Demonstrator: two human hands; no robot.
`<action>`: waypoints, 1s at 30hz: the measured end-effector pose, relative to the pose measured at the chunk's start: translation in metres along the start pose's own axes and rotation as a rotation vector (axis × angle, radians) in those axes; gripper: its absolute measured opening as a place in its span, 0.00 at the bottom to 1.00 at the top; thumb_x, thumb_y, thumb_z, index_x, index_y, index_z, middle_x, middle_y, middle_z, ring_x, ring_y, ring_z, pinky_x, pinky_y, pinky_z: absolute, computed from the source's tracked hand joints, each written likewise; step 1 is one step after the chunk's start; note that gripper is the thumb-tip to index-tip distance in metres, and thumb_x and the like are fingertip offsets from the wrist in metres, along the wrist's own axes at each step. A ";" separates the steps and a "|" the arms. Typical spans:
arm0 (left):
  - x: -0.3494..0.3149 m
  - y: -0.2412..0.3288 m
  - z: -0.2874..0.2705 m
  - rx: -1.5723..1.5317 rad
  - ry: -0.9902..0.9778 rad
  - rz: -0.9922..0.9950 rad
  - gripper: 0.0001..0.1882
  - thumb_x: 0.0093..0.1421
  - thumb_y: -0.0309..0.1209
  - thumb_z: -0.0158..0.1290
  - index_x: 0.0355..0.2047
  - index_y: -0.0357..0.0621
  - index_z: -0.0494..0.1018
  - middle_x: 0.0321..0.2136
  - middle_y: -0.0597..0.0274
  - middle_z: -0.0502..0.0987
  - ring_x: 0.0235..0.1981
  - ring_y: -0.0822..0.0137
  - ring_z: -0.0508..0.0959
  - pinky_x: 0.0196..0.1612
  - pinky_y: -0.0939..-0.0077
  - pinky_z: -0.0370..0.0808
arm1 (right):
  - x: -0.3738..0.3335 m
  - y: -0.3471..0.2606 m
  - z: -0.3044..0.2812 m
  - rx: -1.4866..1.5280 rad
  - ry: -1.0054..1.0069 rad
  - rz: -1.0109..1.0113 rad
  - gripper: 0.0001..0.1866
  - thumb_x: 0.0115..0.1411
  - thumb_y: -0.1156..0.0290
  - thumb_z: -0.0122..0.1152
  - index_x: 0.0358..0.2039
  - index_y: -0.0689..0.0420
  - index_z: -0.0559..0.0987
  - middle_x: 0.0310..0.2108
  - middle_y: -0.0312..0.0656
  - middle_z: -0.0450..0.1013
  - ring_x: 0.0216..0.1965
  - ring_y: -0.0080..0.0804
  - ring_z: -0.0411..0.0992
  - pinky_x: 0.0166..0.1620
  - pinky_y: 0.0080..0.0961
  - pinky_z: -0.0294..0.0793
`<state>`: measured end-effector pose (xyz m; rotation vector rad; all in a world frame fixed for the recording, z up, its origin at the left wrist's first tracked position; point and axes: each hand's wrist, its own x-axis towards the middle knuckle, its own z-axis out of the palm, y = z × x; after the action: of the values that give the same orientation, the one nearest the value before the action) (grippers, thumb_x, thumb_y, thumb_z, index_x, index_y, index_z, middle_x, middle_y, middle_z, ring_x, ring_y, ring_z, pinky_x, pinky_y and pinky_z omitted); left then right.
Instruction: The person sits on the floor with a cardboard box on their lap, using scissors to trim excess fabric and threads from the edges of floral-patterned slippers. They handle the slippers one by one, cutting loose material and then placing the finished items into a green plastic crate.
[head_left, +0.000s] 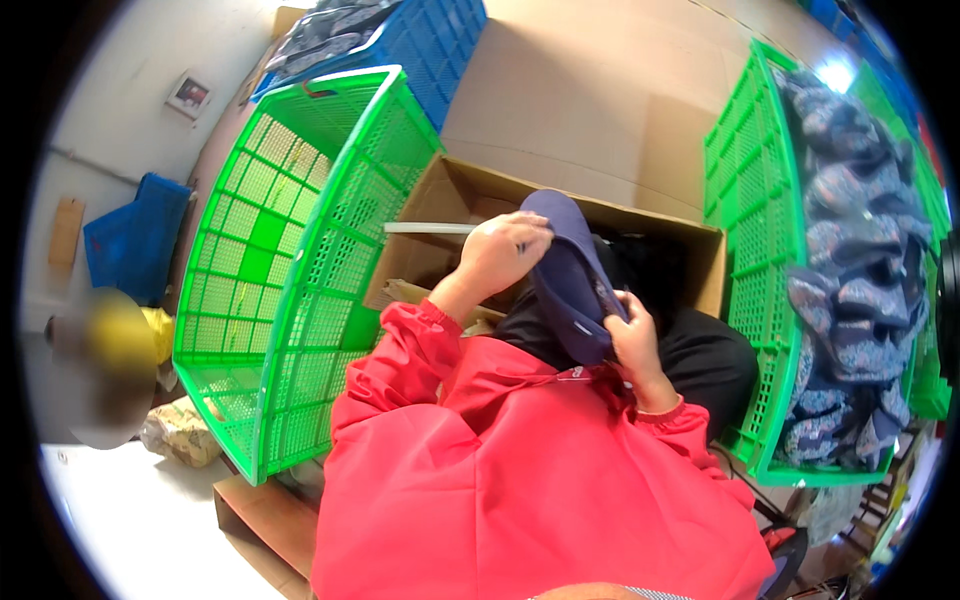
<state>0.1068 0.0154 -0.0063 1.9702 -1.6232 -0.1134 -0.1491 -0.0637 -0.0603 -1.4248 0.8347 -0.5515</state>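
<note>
A navy blue cap [568, 262] is tilted in front of me, above an open cardboard box, with its curved brim pointing away and part of its inside showing. My left hand [505, 248] is closed at the left edge of the brim, fingers bent over it; a small dark spot shows by the fingers, too small to name. My right hand [637, 345] grips the cap's right rim between thumb and fingers. The cardboard box [630, 212] has dark contents that I cannot make out. Behind my left wrist, a white strip [428, 228] lies across the box's left side.
A tilted green plastic crate [345, 200] stands at left, a blue crate [432, 60] with dark fabric items behind it. At right, another green crate [775, 250] holds stacked floral fabric pieces [850, 230]. Cardboard [570, 90] lies beyond the box. A flap [265, 530] shows lower left.
</note>
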 end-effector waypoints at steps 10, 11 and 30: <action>-0.042 0.018 0.013 -1.699 0.196 -0.794 0.18 0.66 0.37 0.56 0.51 0.38 0.73 0.43 0.59 0.80 0.42 0.65 0.80 0.49 0.66 0.78 | -0.016 0.000 -0.032 0.108 -0.306 0.018 0.12 0.58 0.82 0.51 0.41 0.65 0.77 0.35 0.31 0.72 0.34 0.15 0.65 0.41 0.14 0.66; -0.043 0.023 0.014 -1.753 0.214 -0.860 0.17 0.66 0.35 0.55 0.50 0.37 0.73 0.43 0.57 0.80 0.42 0.63 0.80 0.49 0.65 0.78 | -0.017 0.006 -0.037 0.128 -0.302 0.041 0.11 0.58 0.82 0.51 0.41 0.65 0.77 0.36 0.32 0.73 0.35 0.16 0.67 0.43 0.14 0.66; -0.072 0.099 -0.013 -1.711 0.023 -0.253 0.52 0.53 0.44 0.62 0.72 0.50 0.44 0.59 0.54 0.63 0.62 0.59 0.64 0.64 0.62 0.61 | -0.031 0.016 -0.010 0.430 -0.477 0.343 0.04 0.60 0.77 0.62 0.34 0.56 0.75 0.31 0.35 0.77 0.31 0.22 0.75 0.38 0.21 0.77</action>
<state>0.0072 0.0773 0.0314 0.7212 -0.6072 -1.1173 -0.1786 -0.0446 -0.0704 -0.9322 0.5166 -0.1039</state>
